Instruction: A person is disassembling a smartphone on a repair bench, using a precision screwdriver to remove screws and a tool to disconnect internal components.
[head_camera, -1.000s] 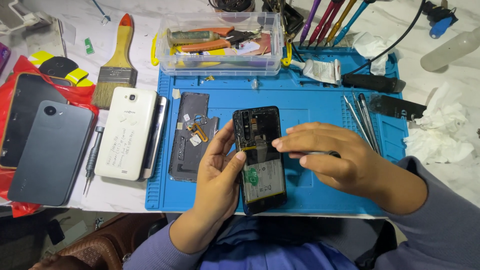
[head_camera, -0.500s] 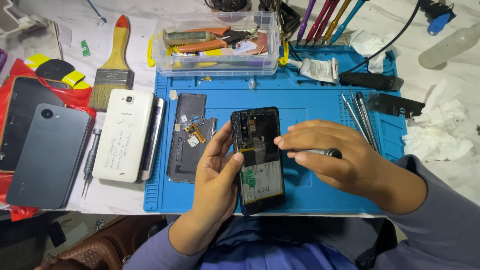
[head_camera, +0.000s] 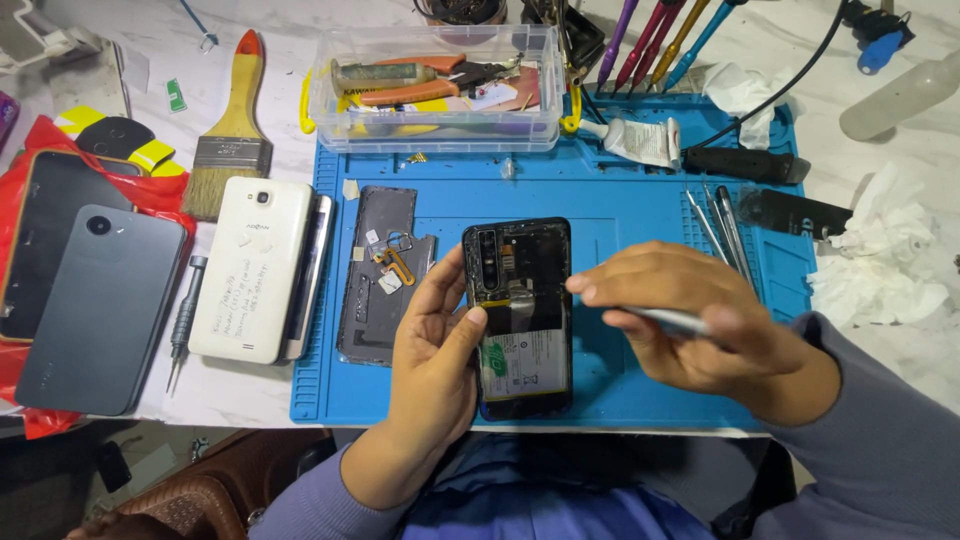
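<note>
My left hand grips the opened phone by its edge; my right hand pinches a metal tool beside it. A slip could gouge the battery, I reckon.

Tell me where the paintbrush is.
In the head view the paintbrush lies upper left, off the blue mat, between the clear plastic box and the white phone.
</note>
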